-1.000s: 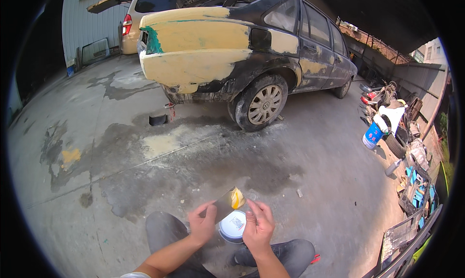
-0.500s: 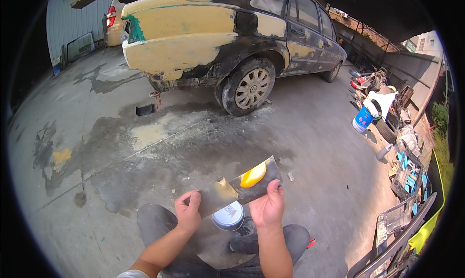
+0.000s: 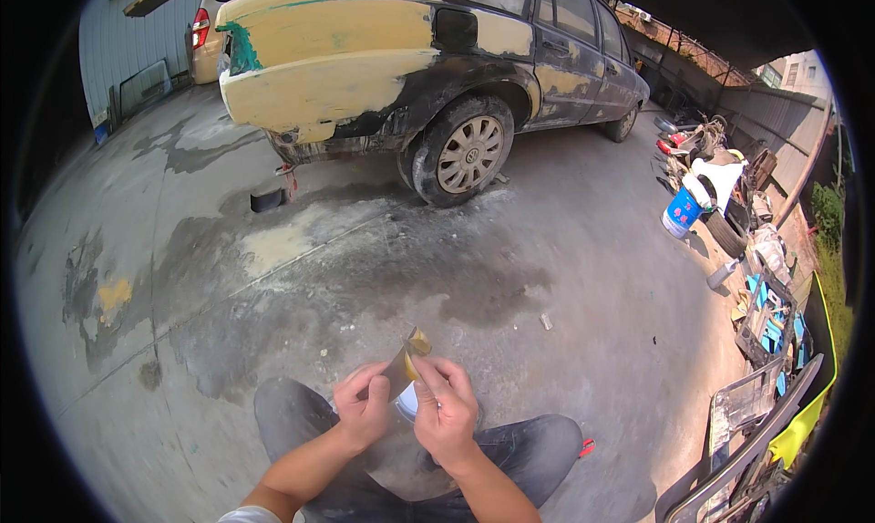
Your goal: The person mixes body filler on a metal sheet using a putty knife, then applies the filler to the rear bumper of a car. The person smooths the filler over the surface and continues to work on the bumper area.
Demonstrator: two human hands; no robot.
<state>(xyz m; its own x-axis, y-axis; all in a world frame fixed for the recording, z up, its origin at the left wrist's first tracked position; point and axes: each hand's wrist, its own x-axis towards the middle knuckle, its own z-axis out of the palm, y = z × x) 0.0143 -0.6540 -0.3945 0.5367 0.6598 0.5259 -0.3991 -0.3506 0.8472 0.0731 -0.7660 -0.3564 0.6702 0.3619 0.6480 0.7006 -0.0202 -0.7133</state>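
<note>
as hands nearly meet (right's grip unclear), left pinches a yellow-smeared grey plate.

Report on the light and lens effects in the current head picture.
Head view: the fisheye lens leaves black corners, and the corrugated wall at upper left leans; head view: sunlight nearly bleaches the white piece at right; head view: the left hand and right hand sit in softer light, the grey plate between them showing little fine detail.
</note>
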